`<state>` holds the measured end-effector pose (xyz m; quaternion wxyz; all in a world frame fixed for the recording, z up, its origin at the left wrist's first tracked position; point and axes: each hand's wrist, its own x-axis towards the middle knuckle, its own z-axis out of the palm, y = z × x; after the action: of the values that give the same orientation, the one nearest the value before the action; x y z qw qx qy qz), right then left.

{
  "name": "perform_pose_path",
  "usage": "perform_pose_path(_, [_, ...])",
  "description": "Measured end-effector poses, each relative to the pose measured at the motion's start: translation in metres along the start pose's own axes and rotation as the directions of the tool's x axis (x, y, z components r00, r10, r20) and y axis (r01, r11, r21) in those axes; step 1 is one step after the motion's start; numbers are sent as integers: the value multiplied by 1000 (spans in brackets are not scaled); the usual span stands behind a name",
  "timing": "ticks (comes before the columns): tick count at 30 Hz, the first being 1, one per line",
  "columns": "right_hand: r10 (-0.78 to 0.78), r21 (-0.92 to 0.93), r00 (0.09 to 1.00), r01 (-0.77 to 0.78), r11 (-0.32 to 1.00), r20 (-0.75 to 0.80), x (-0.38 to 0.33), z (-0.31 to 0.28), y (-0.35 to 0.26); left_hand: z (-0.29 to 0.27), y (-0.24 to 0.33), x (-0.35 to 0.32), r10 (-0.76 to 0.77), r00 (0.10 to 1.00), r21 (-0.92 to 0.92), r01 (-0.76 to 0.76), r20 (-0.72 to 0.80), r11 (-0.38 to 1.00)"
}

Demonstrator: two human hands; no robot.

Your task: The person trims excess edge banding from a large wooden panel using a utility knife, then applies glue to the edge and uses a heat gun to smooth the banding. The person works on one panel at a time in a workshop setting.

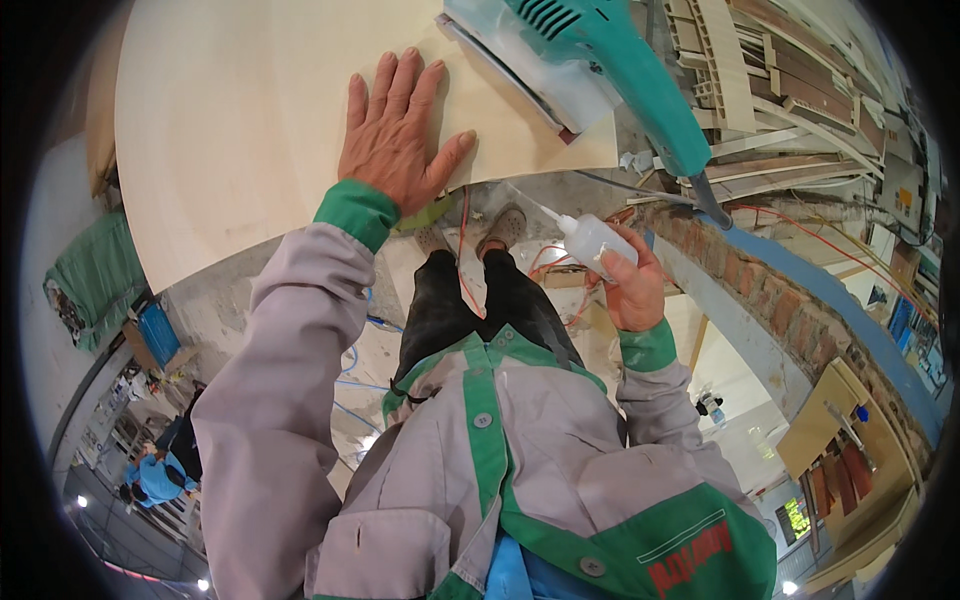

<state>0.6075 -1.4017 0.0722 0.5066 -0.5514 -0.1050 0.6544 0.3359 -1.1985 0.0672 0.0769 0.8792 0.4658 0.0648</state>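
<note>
My left hand (pixel 395 145) lies flat on a large pale wooden board (pixel 230 130), its fingers stretched out and the thumb apart. In my right hand (pixel 637 290) is a small white squeeze bottle (pixel 590 243) with a long thin nozzle. The bottle is tilted, its nozzle pointing up and left toward the board's near edge. A teal power sander (pixel 640 75) rests on the board's right side, to the right of my left hand; its top is cut off by the picture's edge.
Wood strips and offcuts (pixel 800 90) are heaped at the far right, beside a low brick edge (pixel 760 270). Red and blue hoses cross the floor around my shoes (pixel 503 228). A green-covered bundle (pixel 95 275) stands at left. Another person in blue (pixel 160 478) is at lower left.
</note>
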Motion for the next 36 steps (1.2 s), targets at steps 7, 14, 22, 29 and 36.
perform_pose_path(7, [11,-43,1000,-11,999,4,10,3,-3,3,-1,1,-18,1000,28,18,-18,999])
perform_pose_path(14, [11,-125,1000,-12,992,-7,16,8,-6,4,-1,2,-34,999,20,35,-20,999])
perform_pose_path(22, [-1,-214,998,-12,977,-61,18,16,-11,4,-2,3,-37,999,3,37,-32,999])
perform_pose_path(29, [-3,-191,997,-13,982,-83,18,18,-14,3,-3,5,-40,999,-3,40,-33,999])
perform_pose_path(36, [-9,-256,997,-12,967,-80,15,23,-24,2,-3,6,-43,999,-1,43,-25,999])
